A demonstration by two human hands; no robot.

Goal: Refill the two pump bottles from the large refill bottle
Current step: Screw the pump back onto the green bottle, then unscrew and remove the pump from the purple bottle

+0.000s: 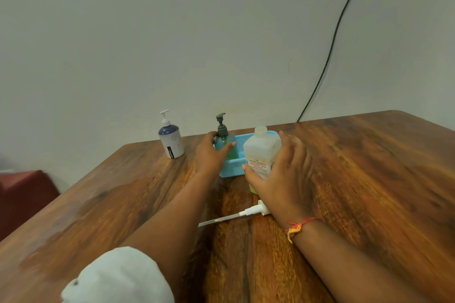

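At frame centre, the left hand [211,156] grasps the teal pump bottle [223,141] (standing in the blue basket [232,170]); the right hand [283,174] clasps the uncapped refill bottle [261,149].

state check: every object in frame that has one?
refill bottle: upright, pump off, neck open, right hand gripping
loose pump: lying on table
teal pump bottle: upright in blue basket, pump on, left hand gripping
white pump bottle: upright, pump on, untouched
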